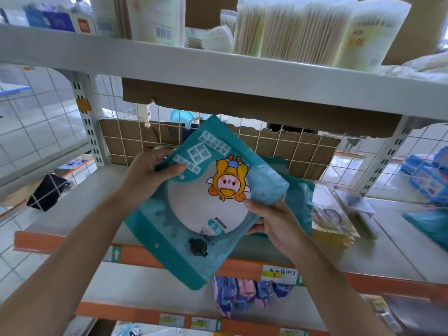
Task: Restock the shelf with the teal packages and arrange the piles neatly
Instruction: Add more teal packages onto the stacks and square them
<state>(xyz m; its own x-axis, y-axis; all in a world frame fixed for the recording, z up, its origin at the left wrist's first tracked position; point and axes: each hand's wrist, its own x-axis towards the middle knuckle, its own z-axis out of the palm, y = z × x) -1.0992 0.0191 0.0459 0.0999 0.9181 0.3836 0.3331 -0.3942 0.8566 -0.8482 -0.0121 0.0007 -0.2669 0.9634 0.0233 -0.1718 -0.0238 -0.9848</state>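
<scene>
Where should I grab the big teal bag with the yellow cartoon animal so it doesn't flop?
Probably by its flat side edges, one hand from each side. The teal plastic package is wide, thin and tilted above the grey metal shelf. The left hand pinches its upper left edge, the right hand its right edge, thumbs on its front.

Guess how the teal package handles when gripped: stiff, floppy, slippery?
Probably floppy at the edges: the teal package bends where the left hand and right hand grip it. Likely stiffer in the middle, given the round disc inside. Its glossy surface may be slippery.
</scene>
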